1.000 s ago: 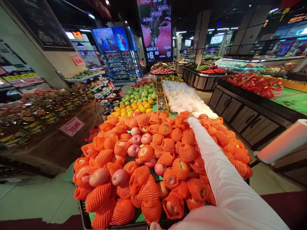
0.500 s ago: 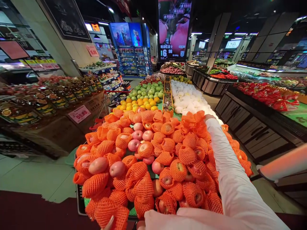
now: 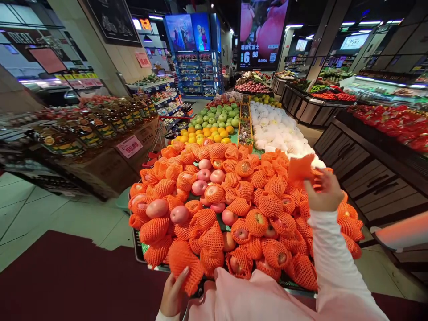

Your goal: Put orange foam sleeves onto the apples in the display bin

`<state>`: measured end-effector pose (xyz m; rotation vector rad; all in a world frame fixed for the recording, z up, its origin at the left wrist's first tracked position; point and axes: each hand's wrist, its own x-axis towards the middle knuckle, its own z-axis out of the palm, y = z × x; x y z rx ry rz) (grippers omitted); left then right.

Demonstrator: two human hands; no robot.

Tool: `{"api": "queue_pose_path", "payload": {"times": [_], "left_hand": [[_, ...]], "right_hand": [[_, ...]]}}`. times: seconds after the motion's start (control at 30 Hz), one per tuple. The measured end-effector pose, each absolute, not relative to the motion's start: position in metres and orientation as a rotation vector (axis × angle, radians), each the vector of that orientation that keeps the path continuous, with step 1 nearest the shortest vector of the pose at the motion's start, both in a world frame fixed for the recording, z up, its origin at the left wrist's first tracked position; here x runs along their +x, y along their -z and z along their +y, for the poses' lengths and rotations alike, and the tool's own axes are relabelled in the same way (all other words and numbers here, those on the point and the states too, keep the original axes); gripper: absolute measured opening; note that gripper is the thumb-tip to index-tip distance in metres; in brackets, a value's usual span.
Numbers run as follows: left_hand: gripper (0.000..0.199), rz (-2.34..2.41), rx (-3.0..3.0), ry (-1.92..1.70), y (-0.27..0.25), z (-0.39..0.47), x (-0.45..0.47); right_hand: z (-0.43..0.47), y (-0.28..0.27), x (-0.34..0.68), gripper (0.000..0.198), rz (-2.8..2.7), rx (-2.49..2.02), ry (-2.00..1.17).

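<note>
My left hand point(image 3: 174, 292) is closed on an orange foam net point(image 3: 186, 267) at the near edge of the display; I cannot tell whether fruit is inside. At the far right, my right hand point(image 3: 325, 191) pinches a flat, blurred orange foam net point(image 3: 301, 170) above the pile. Below both hands lie many apples in orange foam nets point(image 3: 270, 203). Several bare pink apples point(image 3: 179, 215) show among them. At the pile's front sits a bunch of nets point(image 3: 211, 238) that look crumpled.
Behind the apples are oranges point(image 3: 217, 137), green fruit point(image 3: 223, 117) and white-netted fruit point(image 3: 272, 127). A yellow-edged divider point(image 3: 245, 129) separates them. Bottles point(image 3: 63, 141) stand on boxes at left. Another produce counter point(image 3: 361, 156) runs along the right. A price screen point(image 3: 262, 35) hangs at the back.
My right hand has come back from the far right of the pile and lifted a foam net. My left hand keeps its net and shows more fully. The view has shifted.
</note>
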<state>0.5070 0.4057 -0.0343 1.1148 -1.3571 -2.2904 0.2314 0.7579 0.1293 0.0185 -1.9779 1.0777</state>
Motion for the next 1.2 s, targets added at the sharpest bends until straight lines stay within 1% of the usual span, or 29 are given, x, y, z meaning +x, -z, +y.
{"api": "queue_pose_path", "payload": {"times": [0.03,0.1,0.17,0.2,0.23,0.3,0.37,0.47,0.53,0.6,0.67,0.73,0.77,0.8,0.87,0.93,0.97,1.0,1.1,1.13,1.2], "left_hand": [[0.051,-1.426,1.092,2.269,0.030,0.411,0.505],[0.061,-1.538,1.031,2.209,0.025,0.421,0.502],[0.072,-1.642,0.910,2.174,0.024,0.429,0.501],[0.074,-1.698,0.834,2.165,0.025,0.431,0.502],[0.073,-1.755,0.756,2.153,0.027,0.434,0.504],[0.068,-1.879,0.617,2.097,0.034,0.437,0.508],[0.062,-2.012,0.502,2.025,0.041,0.440,0.515],[0.068,-2.152,0.378,1.952,0.049,0.444,0.526],[0.069,-2.228,0.317,1.832,0.050,0.446,0.534],[0.057,-2.342,0.215,1.641,0.048,0.446,0.540],[0.038,-2.436,0.113,1.468,0.044,0.444,0.546],[0.025,-2.482,0.067,1.385,0.041,0.442,0.552],[0.021,-2.500,0.064,1.366,0.039,0.440,0.555],[0.020,-2.519,0.063,1.361,0.038,0.439,0.557],[0.019,-2.528,0.054,1.395,0.035,0.436,0.560],[0.022,-2.469,0.035,1.492,0.033,0.433,0.561],[0.023,-2.419,0.024,1.558,0.031,0.432,0.560],[0.024,-2.370,0.015,1.630,0.029,0.431,0.557],[0.025,-2.292,0.012,1.824,0.024,0.430,0.546],[0.024,-2.284,0.021,1.878,0.023,0.430,0.542],[0.020,-2.257,0.048,1.982,0.022,0.429,0.532]], "right_hand": [[0.746,-0.116,0.250,0.053,-2.048,0.060,-1.214],[0.722,-0.081,0.283,0.060,-2.289,0.233,-1.551],[0.699,-0.041,0.310,0.059,-2.506,0.381,-1.778],[0.688,-0.021,0.320,0.055,-2.574,0.435,-1.829],[0.679,-0.003,0.328,0.053,-2.639,0.468,-1.795],[0.665,0.024,0.340,0.056,-2.744,0.495,-1.672],[0.654,0.039,0.348,0.056,-2.757,0.544,-1.699],[0.644,0.041,0.357,0.053,-2.729,0.645,-1.753],[0.639,0.036,0.364,0.048,-2.700,0.645,-1.626],[0.637,0.030,0.369,0.043,-2.597,0.531,-1.525],[0.636,0.024,0.373,0.049,-2.458,0.363,-1.565],[0.635,0.021,0.374,0.064,-2.363,0.250,-1.794],[0.635,0.019,0.375,0.068,-2.335,0.223,-1.953],[0.635,0.018,0.376,0.068,-2.318,0.225,-2.120],[0.632,0.018,0.381,0.057,-2.333,0.309,-2.416],[0.628,0.017,0.394,0.045,-2.427,0.526,-2.612],[0.626,0.017,0.403,0.045,-2.495,0.683,-2.675],[0.623,0.015,0.412,0.049,-2.565,0.865,-2.724],[0.617,0.011,0.435,0.072,-2.688,1.383,-2.827],[0.615,0.009,0.439,0.075,-2.697,1.462,-2.862],[0.614,0.007,0.439,0.069,-2.700,1.380,-2.903]]}}
